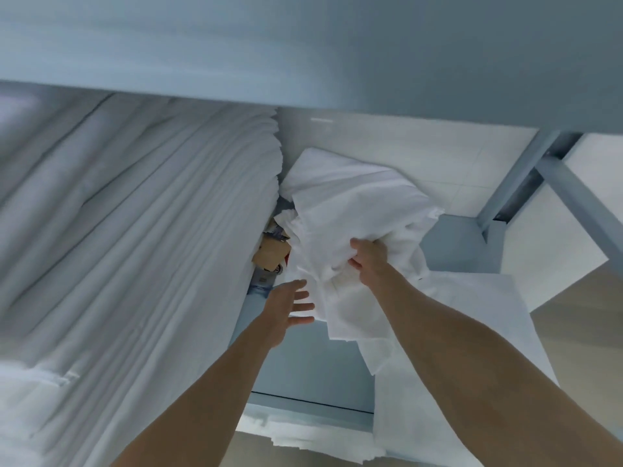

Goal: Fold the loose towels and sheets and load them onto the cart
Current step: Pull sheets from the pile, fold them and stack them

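A crumpled white sheet [354,214] lies bunched on a grey cart shelf [303,362] under an upper shelf [337,55]. My right hand [369,261] grips a fold of this sheet near its middle. My left hand [290,308] hovers just left of the sheet with its fingers spread and holds nothing. A tall stack of folded white linen [135,237] fills the left side of the shelf. Another flat white cloth [455,348] lies under my right forearm and hangs over the shelf's front edge.
Between the stack and the sheet sit small cardboard and printed packages [271,254]. A grey frame post [515,183] with a cross brace stands at the right. White wall tiles [421,146] lie behind the shelf, and wooden floor [580,332] shows at the right.
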A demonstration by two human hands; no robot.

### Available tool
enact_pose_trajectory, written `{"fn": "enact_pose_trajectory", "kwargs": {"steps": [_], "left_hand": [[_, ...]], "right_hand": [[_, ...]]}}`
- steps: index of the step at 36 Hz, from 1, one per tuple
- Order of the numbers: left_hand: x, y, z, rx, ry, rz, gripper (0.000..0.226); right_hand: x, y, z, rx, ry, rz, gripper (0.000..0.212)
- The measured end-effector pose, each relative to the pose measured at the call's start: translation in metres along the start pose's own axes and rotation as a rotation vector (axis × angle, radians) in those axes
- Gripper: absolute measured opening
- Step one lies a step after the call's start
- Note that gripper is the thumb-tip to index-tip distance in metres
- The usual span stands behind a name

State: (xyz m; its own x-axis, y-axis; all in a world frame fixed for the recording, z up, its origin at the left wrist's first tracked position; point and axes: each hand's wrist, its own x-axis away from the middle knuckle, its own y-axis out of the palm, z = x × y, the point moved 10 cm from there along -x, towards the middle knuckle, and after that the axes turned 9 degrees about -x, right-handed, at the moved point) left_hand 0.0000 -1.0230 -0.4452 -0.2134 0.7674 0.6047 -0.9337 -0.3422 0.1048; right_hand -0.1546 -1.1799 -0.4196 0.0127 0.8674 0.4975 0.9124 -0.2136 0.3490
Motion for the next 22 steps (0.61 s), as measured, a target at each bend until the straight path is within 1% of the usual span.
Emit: {"fn": "enact_pose_trajectory", "kwargs": {"steps": [2, 4, 8, 10, 11, 13, 15, 18, 19, 22], "left_hand": [[0.001, 0.004, 0.006, 0.047, -0.028, -0.002, 0.036], [0.003, 0.014, 0.011, 0.135, -0.060, -0.025, 0.049], [0.011, 0.046, 0.022, 0.344, -0.099, -0.128, 0.075], [0.018, 0.059, 0.025, 0.404, -0.110, -0.147, 0.084], [0.024, 0.068, 0.026, 0.414, -0.112, -0.147, 0.088], [0.031, 0.074, 0.031, 0.419, -0.099, -0.130, 0.092], [0.044, 0.087, 0.037, 0.449, -0.080, -0.142, 0.088], [0.068, 0.111, 0.053, 0.558, -0.002, -0.215, 0.079], [0.078, 0.119, 0.059, 0.578, 0.035, -0.225, 0.073], [0.109, 0.135, 0.069, 0.608, 0.110, -0.184, 0.048]], "right_hand": [[0.012, 0.002, -0.016, 0.004, -0.046, -0.037, 0.043], [0.026, 0.000, -0.034, 0.002, -0.087, -0.072, 0.043], [0.067, -0.009, -0.070, -0.074, -0.152, -0.187, 0.027], [0.088, -0.020, -0.086, -0.128, -0.164, -0.217, 0.025], [0.100, -0.030, -0.096, -0.158, -0.162, -0.230, 0.026], [0.118, -0.041, -0.110, -0.218, -0.136, -0.262, 0.035], [0.142, -0.056, -0.134, -0.231, -0.129, -0.269, 0.039], [0.180, -0.075, -0.169, -0.217, -0.139, -0.319, 0.028], [0.192, -0.082, -0.179, -0.213, -0.147, -0.331, 0.028], [0.222, -0.106, -0.197, -0.204, -0.163, -0.350, 0.039]]}}
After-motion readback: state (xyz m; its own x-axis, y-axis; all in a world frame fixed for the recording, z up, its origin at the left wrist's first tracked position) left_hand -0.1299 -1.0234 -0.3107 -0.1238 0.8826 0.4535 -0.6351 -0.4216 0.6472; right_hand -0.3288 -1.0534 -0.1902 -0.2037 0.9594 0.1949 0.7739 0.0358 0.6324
